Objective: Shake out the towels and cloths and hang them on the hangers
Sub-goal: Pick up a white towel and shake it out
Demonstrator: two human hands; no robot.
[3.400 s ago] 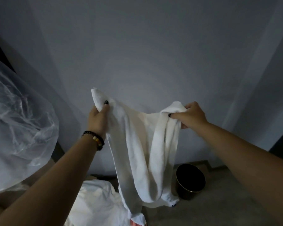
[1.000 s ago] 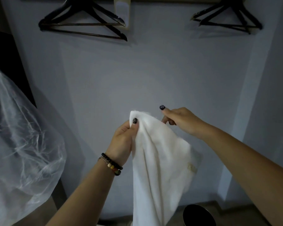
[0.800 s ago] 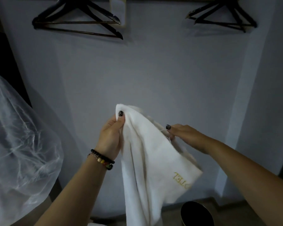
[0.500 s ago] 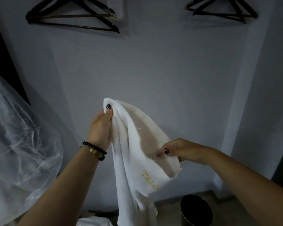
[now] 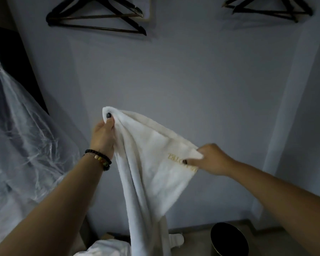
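A white towel (image 5: 148, 163) with gold embroidered lettering hangs in front of me against the grey wall. My left hand (image 5: 103, 137) grips its upper corner, thumb on top. My right hand (image 5: 211, 159) pinches the edge lower and to the right, beside the lettering, stretching the top edge between the two hands. The rest of the towel drops down toward the floor. Dark wooden hangers hang high on the wall: one pair at upper left (image 5: 96, 17), another at upper right (image 5: 268, 8).
A clear plastic garment cover (image 5: 20, 145) bulges on the left. A dark round bin (image 5: 229, 241) stands on the floor at lower right. More white cloth (image 5: 103, 248) lies at the bottom edge below the towel.
My right hand slid down and rightward along the towel edge, spreading it out. My left hand kept its grip on the corner. The view rose earlier, bringing the hangers in.
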